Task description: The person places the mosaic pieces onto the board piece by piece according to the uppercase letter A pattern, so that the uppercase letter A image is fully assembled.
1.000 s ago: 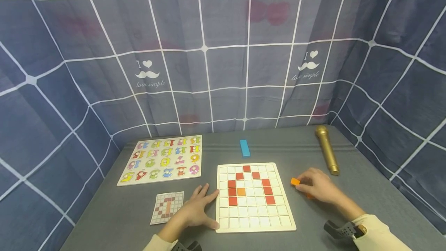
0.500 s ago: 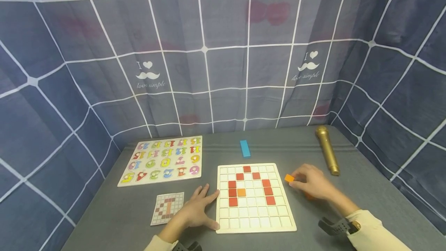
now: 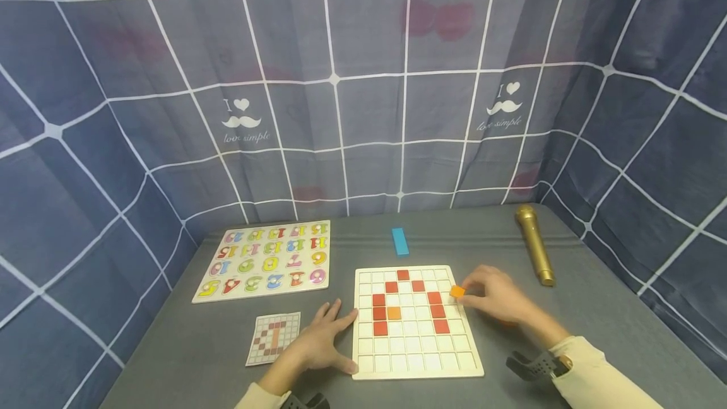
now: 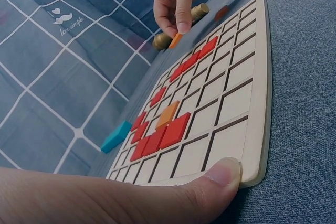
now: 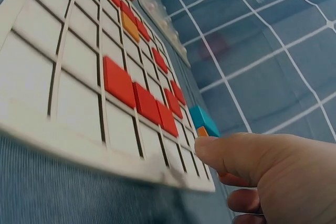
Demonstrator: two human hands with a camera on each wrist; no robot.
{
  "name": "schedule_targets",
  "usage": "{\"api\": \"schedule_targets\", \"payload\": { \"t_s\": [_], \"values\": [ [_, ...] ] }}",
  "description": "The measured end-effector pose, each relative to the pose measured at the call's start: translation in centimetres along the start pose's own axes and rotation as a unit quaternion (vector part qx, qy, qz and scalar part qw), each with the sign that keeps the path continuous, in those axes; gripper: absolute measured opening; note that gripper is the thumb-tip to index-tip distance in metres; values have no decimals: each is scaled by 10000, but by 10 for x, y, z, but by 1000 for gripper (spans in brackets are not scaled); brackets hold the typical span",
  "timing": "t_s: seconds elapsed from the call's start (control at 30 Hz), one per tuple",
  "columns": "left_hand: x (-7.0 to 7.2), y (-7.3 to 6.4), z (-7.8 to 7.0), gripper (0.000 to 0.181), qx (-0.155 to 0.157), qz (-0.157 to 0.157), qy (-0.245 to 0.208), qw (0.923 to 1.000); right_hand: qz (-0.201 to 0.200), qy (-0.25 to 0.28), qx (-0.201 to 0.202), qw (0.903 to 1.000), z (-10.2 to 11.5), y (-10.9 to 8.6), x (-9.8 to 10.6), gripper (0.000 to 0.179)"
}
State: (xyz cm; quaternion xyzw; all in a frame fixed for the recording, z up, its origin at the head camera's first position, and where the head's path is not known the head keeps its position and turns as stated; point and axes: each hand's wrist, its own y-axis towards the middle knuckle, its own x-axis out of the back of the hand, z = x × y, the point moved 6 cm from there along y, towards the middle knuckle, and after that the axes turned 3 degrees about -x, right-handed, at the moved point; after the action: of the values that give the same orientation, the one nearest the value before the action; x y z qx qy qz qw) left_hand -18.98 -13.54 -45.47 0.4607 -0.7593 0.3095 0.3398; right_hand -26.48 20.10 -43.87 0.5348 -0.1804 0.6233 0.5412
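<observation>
A white grid board (image 3: 414, 361) lies on the table with several red tiles (image 3: 379, 314) and one orange tile (image 3: 394, 313) set in its cells. Over its right edge, my right hand (image 3: 494, 295) pinches another orange tile (image 3: 457, 291) between thumb and fingers. In the right wrist view the thumb hides most of that held tile (image 5: 202, 131). My left hand (image 3: 319, 341) is spread at the board's left edge, its thumb (image 4: 223, 174) lying against the near corner in the left wrist view.
Left of the board lies a pattern card (image 3: 273, 338), with a number puzzle (image 3: 267, 262) behind it. A blue block (image 3: 400, 242) lies beyond the board and a gold microphone (image 3: 534, 245) at the right. A loose orange piece (image 3: 507, 322) shows partly under the right hand.
My right hand has moved left with the orange tile, from the table beside the board to over its right edge. The left hand has stayed in place.
</observation>
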Motion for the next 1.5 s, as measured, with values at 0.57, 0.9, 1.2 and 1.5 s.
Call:
{"api": "schedule_targets", "payload": {
  "t_s": [0.57,0.9,1.2,1.5],
  "values": [
    [-1,0,1,102,-28,-26,-55,10000,623,491,596,9951,49,20,-30,16],
    [0,-1,-1,101,-40,-16,-39,10000,765,475,811,9926,66,19,-44,18],
    [0,-1,0,102,-15,-32,-19,10000,890,485,696,9924,74,21,-49,20],
    [1,-1,-1,102,5,-44,-61,10000,1003,502,645,9916,78,23,-54,19]
  ]
}}
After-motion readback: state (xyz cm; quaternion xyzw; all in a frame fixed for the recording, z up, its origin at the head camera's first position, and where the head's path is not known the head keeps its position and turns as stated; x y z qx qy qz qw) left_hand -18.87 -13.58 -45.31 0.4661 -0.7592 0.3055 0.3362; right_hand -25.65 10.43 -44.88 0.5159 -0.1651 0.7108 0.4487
